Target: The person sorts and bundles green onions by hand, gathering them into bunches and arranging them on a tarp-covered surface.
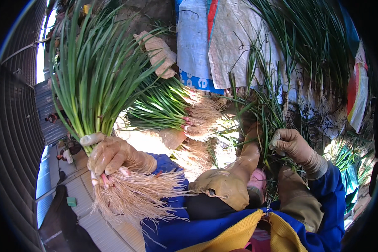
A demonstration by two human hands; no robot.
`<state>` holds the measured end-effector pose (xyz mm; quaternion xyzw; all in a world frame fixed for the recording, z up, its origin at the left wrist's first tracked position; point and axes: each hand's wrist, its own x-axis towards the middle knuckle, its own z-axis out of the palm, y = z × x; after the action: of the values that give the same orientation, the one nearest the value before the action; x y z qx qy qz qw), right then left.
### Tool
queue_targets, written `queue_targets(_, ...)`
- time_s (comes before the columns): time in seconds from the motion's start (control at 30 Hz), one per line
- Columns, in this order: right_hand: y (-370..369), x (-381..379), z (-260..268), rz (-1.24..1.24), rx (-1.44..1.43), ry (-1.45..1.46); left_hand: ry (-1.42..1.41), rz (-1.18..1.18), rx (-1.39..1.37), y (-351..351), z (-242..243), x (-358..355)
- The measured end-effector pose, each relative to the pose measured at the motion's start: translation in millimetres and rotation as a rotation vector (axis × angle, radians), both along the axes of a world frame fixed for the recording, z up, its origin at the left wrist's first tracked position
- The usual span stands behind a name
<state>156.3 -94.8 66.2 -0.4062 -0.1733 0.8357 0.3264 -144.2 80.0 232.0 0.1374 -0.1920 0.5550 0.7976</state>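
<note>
My left hand, in a pale rubber glove, grips a large bunch of green onions just above the bulbs. The long green leaves fan upward, while their tangled pale roots hang below my fist. My right hand, gloved alike, is at the right above my lower legs, thumb and fingertips curled together. I make out nothing clearly held in it. Loose green leaves lie close beside its fingertips.
Beyond my left hand lies a pile of green onions, roots towards the right. Woven plastic sacks cover part of the heap ahead. More onions lie at the upper right. A corrugated wall stands at the left.
</note>
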Motion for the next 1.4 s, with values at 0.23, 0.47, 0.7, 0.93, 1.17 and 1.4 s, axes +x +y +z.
queue_targets(0.23,-4.2,4.8,-11.3,-0.039,-0.039,-0.183,0.508,0.066,0.063,51.9,-10.5,-89.3)
queue_targets(0.47,-7.4,-2.6,-26.0,0.086,-0.092,-0.385,0.997,0.465,-0.757,11.8,-239.8,-92.1)
queue_targets(0.7,-4.9,17.6,11.0,0.217,0.005,-0.241,0.979,0.279,-0.727,-13.2,-272.6,-103.5)
queue_targets(0.93,-68.0,67.4,-26.5,0.242,-0.029,-0.4,1.473,0.559,-0.981,-30.5,-290.3,-105.6)
queue_targets(1.17,-72.9,81.6,-83.8,0.187,0.472,-1.523,2.089,0.892,-0.687,-68.4,-220.9,-72.7)
queue_targets(1.4,39.9,45.4,-151.9,0.112,0.083,-1.576,1.851,0.413,0.072,-44.5,-204.4,60.3)
